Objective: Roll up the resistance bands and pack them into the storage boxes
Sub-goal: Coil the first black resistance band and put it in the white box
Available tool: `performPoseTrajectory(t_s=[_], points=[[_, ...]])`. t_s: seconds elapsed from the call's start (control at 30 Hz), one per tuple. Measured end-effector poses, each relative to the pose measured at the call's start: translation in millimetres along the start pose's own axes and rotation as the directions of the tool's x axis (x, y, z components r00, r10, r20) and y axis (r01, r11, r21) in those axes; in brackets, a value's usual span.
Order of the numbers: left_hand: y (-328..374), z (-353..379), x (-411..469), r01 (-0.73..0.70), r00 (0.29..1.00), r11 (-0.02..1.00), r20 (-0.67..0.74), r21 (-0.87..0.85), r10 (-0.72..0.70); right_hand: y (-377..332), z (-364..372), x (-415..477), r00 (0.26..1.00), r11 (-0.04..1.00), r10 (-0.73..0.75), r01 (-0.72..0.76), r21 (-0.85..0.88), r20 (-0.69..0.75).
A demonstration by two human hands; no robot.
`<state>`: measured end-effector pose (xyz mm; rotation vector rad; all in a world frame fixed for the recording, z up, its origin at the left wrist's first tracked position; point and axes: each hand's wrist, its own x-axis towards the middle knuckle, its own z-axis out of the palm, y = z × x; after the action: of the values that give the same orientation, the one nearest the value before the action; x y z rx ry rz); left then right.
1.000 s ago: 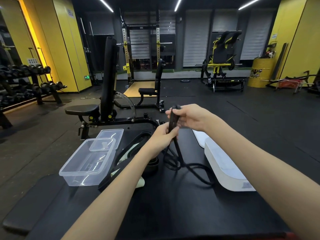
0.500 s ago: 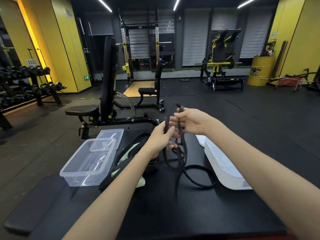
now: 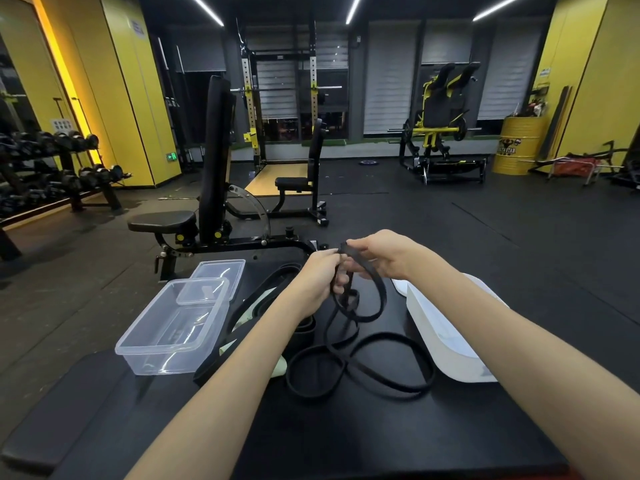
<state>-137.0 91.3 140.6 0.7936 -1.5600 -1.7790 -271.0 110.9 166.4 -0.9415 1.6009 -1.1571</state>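
L [image 3: 320,277] & R hand [image 3: 382,252] grip black band [image 3: 375,291]

yellow barrel [image 3: 518,150]: logo lettering illegible | green lit sign [image 3: 172,156]: symbols, no legible words

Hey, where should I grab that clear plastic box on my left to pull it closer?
Grip the box by its near rim, coming down from above. It stands upright and open, that edge is bare, and the lid rests over the far end.
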Motion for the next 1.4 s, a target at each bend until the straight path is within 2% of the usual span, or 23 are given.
performPoseTrajectory(t_s=[0.13, 0.23, 0.33, 0.43, 0.5, 0.6, 0.67, 0.7, 0.77, 0.83, 0.93, 1.0, 1.07, 1.17, 1.3, 1.4], points=[[3.7, -7.5, -0.6, 0.113, 0.993, 0.991, 0.048, -0.071, -0.109, 6.8, -7.9, 0.0, 0.983, 0.953, -0.141, 0.102, -0.284, -0.119], [2.1, -9.5, 1.9, 0.083, 0.997, 0.996, -0.004, 0.035, -0.083, 14.4, -10.0, 4.6, 0.954, 0.908, -0.262, 0.193, -0.372, -0.144], [1.8, -7.5, 0.5, 0.002, 1.0, 0.98, 0.022, 0.2, -0.006, 22.9, -10.4, 8.0, 0.901, 0.769, -0.433, 0.345, -0.538, -0.042], [4.0, -7.7, 2.2, 0.02, 1.0, 0.97, -0.004, 0.242, -0.02, 23.1, -12.8, 4.6, 0.798, 0.569, -0.588, 0.523, -0.635, 0.131], [6.4, -9.7, 3.3, 0.047, 0.999, 0.979, 0.005, 0.197, -0.049, 22.1, -14.3, 3.8, 0.759, 0.515, -0.616, 0.591, -0.62, 0.212], [8.9, -15.3, 1.5, 0.055, 0.997, 0.988, 0.036, 0.141, -0.061, 22.2, -17.3, 7.3, 0.725, 0.465, -0.662, 0.595, -0.656, 0.189], [7.1, -20.9, -0.7, 0.067, 0.997, 0.988, 0.038, 0.138, -0.073, 23.1, -19.5, 10.2, 0.7, 0.482, -0.706, 0.584, -0.653, 0.105], [5.4, -24.0, -2.7, 0.083, 0.995, 0.986, 0.039, 0.148, -0.09, 23.0, -21.2, 11.2, 0.691, 0.525, -0.722, 0.578, -0.625, 0.033], [1.7, -30.5, -7.3, 0.123, 0.988, 0.981, 0.073, 0.147, -0.135, 22.1, -24.0, 10.7, 0.721, 0.682, -0.681, 0.558, -0.472, -0.132], [0.4, -34.7, -12.2, 0.134, 0.979, 0.987, 0.14, 0.091, -0.146, 23.7, -27.3, 11.9, 0.76, 0.778, -0.609, 0.514, -0.361, -0.228], [0.2, -38.0, -12.2, 0.016, 0.982, 1.0, 0.186, 0.003, -0.016, 33.5, -30.2, 19.7, 0.779, 0.806, -0.559, 0.429, -0.408, -0.284], [2.6, -36.6, -8.1, -0.104, 0.99, 0.994, 0.104, 0.039, 0.1, 38.4, -28.7, 19.3, 0.818, 0.816, -0.516, 0.379, -0.436, -0.254], [7.7, -33.1, -3.5, -0.185, 0.979, 0.973, -0.057, 0.141, 0.195, 43.7, -26.8, 15.8, 0.861, 0.785, -0.486, 0.355, -0.508, -0.149], [18.3, -29.0, 1.1, -0.218, 0.932, 0.923, -0.213, 0.316, 0.293, 56.3, -20.0, 8.8, 0.901, 0.761, -0.434, 0.372, -0.531, 0.009], [25.4, -28.7, 0.8, -0.176, 0.911, 0.769, -0.193, 0.615, 0.363, 69.9, -14.4, 10.1, 0.932, 0.775, -0.36, 0.33, -0.539, 0.053], [29.5, -32.8, -0.9, -0.124, 0.888, 0.546, -0.153, 0.828, 0.434, 73.1, -15.6, 12.6, 0.934, 0.785, -0.358, 0.306, -0.538, 0.008]])
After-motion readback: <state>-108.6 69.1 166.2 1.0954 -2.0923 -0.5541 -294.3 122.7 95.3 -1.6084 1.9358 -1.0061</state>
